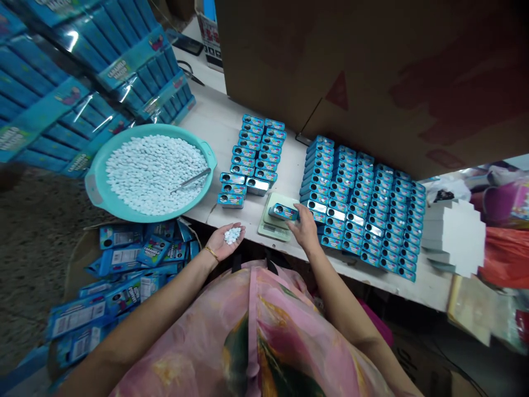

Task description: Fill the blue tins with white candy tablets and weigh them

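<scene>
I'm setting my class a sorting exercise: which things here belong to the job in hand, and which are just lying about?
Apparently in the job:
left hand, holding sweets in its palm
blue box on the scale, right hand at its end
bowl of sweets with a metal utensil
rows of similar boxes

Probably lying about:
scissors
red bag at far right

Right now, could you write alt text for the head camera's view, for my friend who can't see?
A person's right hand grips a small blue container on or just above a pale scale, while the left hand holds white pieces. A turquoise basin of similar pieces sits to the left, and rows of blue containers stand on the white table.
</scene>
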The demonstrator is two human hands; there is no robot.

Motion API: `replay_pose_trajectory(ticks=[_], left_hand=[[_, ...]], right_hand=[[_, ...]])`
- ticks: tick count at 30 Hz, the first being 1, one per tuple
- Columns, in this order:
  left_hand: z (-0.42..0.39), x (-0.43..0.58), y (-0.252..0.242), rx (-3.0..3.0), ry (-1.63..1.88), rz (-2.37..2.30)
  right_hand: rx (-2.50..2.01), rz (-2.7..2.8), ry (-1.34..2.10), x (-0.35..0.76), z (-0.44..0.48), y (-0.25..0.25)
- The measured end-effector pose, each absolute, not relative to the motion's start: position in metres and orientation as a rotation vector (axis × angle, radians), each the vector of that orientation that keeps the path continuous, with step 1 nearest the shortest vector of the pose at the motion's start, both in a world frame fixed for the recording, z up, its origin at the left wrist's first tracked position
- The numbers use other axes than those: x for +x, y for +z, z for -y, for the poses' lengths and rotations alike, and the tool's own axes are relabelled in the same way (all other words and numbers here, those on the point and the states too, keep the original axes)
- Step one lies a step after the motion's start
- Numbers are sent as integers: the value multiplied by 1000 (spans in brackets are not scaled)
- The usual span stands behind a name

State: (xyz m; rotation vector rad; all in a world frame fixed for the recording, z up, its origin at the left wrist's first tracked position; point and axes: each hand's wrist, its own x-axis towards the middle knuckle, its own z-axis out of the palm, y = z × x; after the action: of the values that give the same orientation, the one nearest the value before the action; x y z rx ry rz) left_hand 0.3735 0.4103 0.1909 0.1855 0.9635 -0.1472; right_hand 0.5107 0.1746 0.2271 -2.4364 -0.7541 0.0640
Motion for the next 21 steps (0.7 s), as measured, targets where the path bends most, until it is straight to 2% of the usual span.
replay_pose_trajectory(ticks=[3,9,21], left_hand=[[-405,386,194,179,-168,-931],[-399,411,201,204,-185,-888],[-377,434,203,240,-234,-861]], right_hand=[[-2486,797,131,509,-183,227],[-2597,1014,48,507,-211,248],[-2690,927,82,511,-228,253]])
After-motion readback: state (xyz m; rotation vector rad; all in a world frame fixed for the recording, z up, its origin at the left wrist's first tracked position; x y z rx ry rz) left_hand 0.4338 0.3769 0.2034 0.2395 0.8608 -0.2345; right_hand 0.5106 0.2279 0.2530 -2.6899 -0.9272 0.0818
